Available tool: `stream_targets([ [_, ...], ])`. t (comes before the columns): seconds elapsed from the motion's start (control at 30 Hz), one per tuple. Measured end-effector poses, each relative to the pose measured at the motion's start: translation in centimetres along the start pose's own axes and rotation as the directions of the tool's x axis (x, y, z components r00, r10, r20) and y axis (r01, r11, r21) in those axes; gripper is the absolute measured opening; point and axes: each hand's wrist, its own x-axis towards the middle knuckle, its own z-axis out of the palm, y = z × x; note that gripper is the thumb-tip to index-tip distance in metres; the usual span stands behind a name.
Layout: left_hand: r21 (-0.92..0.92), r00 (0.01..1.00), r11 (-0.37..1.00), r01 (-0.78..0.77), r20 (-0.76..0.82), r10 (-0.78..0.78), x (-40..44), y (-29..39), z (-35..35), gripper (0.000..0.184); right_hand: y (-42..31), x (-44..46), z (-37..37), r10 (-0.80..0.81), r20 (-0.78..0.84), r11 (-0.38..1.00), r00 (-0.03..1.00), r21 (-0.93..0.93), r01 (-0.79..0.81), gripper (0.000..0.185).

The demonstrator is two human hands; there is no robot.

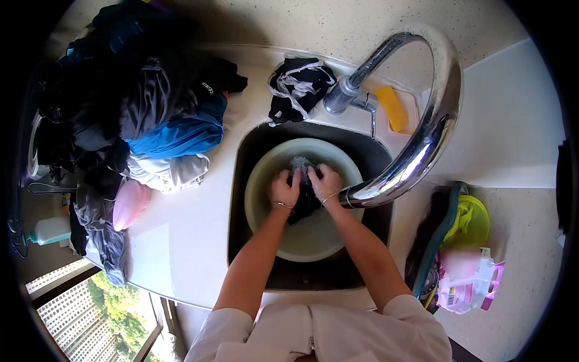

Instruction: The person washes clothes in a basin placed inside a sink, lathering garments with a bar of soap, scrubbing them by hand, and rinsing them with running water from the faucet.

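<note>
Head view: I see a wet black cloth (307,206) inside the round pale-green basin (257,205).
Left hand (284,189): fingers curled, gripping the cloth.
Right hand (327,183): fingers likewise closed on it.
Progress: I judge one piece underway; a mostly dark clothes pile (157,90) lies outside the basin.

Bare counter (175,241) left of the sink (237,199); arched faucet (443,108) obstructing the basin's (256,211) right side
</note>
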Motion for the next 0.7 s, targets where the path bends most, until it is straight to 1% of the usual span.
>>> stream_targets([
  [0.03, -0.159, 0.994, 0.982, -0.101, -0.048, 0.094, -0.6, -0.4, -0.5, 0.033, 1.7, -0.4, 1.0, 0.023, -0.115, 0.999, 0.993, 0.028, -0.020, 0.034],
  [0.07, -0.154, 0.996, 0.984, -0.088, -0.046, 0.082, -1.4, -0.8, -0.8, 0.033, 2.3, -0.8, 0.3, -0.047, -0.135, 0.989, 0.990, -0.146, 0.028, 0.032],
  [0.1, -0.154, 0.963, 0.970, -0.187, -0.225, 0.150, -2.3, -0.2, -1.6, 0.030, 0.9, -1.5, -1.6, 0.075, -0.049, 0.991, 0.996, 0.115, -0.069, 0.026],
  [0.13, -0.142, 0.892, 0.947, -0.287, -0.400, 0.210, -3.0, 0.4, -1.7, 0.026, -0.5, -1.9, -2.4, 0.088, -0.097, 0.988, 0.991, 0.134, -0.075, 0.021],
  [0.17, -0.144, 0.895, 0.949, -0.281, -0.396, 0.205, -3.8, 0.7, -1.2, 0.026, -1.3, -2.6, -2.8, 0.105, -0.144, 0.985, 0.984, 0.152, -0.083, 0.018],
  [0.2, 0.001, 0.883, 0.980, -0.198, -0.435, 0.179, -4.5, 0.9, -0.3, 0.027, -0.9, -3.9, -2.5, 0.025, -0.077, 0.984, 0.997, -0.172, -0.038, 0.026],
  [0.23, 0.141, 0.864, 0.984, -0.107, -0.477, 0.162, -5.1, 0.8, 0.7, 0.028, -1.6, -4.7, -2.1, 0.020, -0.010, 0.982, 1.000, -0.189, -0.021, 0.035],
  [0.27, 0.225, 0.886, 0.973, -0.046, -0.440, 0.143, -5.5, -0.3, 2.5, 0.030, -1.7, -6.1, -1.0, -0.043, 0.025, 0.935, 0.999, -0.350, 0.050, 0.037],
  [0.3, 0.296, 0.899, 0.955, -0.032, -0.408, 0.157, -5.8, -1.7, 4.0, 0.034, -0.9, -7.1, 0.2, -0.098, 0.073, 0.857, 0.993, -0.500, 0.121, 0.040],
  [0.33, 0.271, 0.896, 0.962, -0.045, -0.415, 0.159, -5.9, -2.1, 4.4, 0.034, 0.0, -7.5, 1.0, -0.145, 0.067, 0.820, 0.987, -0.550, 0.158, 0.043],
  [0.37, 0.247, 0.893, 0.967, -0.058, -0.421, 0.161, -5.7, -2.5, 4.8, 0.033, 1.0, -7.7, 1.7, -0.142, 0.073, 0.819, 0.987, -0.552, 0.159, 0.043],
  [0.4, 0.244, 0.893, 0.968, -0.054, -0.422, 0.156, -5.3, -2.2, 4.6, 0.033, 1.6, -7.3, 2.3, -0.064, 0.081, 0.850, 0.995, -0.517, 0.097, 0.043],
  [0.43, 0.268, 0.926, 0.964, 0.000, -0.363, 0.101, -4.9, -1.5, 4.1, 0.028, 1.5, -6.6, 2.5, 0.014, 0.092, 0.875, 0.996, -0.483, 0.032, 0.043],
  [0.47, 0.291, 0.951, 0.955, 0.051, -0.307, 0.043, -4.0, -1.0, 4.1, 0.024, 1.6, -5.4, 2.6, 0.122, 0.170, 0.835, 0.978, -0.550, -0.008, 0.043],
  [0.5, 0.282, 0.950, 0.958, 0.048, -0.309, 0.044, -2.5, -1.1, 4.3, 0.024, 1.8, -3.8, 2.4, 0.225, 0.330, 0.794, 0.917, -0.607, 0.024, 0.042],
  [0.53, 0.260, 0.985, 0.964, 0.060, -0.174, -0.014, -1.1, -1.3, 4.7, 0.023, 2.5, -2.4, 2.9, 0.203, 0.297, 0.826, 0.933, -0.563, -0.001, 0.039],
  [0.57, 0.252, 0.997, 0.965, 0.079, -0.022, -0.076, -0.6, -1.8, 5.1, 0.023, 3.0, -1.7, 3.5, 0.199, 0.267, 0.857, 0.943, -0.514, -0.036, 0.038],
  [0.6, 0.259, 0.997, 0.962, 0.082, -0.004, -0.083, -0.3, -1.7, 5.2, 0.023, 2.6, 0.1, 3.3, 0.287, 0.346, 0.886, 0.893, -0.450, -0.110, 0.038],
  [0.63, -0.058, 0.989, 0.997, -0.048, -0.146, 0.039, 0.5, -1.1, 4.5, 0.022, 0.9, 1.7, 2.5, 0.351, 0.425, 0.905, 0.834, -0.381, -0.187, 0.040],
  [0.67, -0.351, 0.938, 0.908, -0.230, -0.329, 0.110, 1.2, -0.1, 3.7, 0.021, -1.3, 1.4, 0.7, 0.247, 0.287, 0.935, 0.926, -0.321, -0.150, 0.035],
  [0.7, -0.351, 0.933, 0.906, -0.237, -0.343, 0.111, 1.1, 0.4, 2.8, 0.021, -0.9, 1.0, 0.3, 0.233, 0.288, 0.939, 0.929, -0.317, -0.137, 0.035],
])
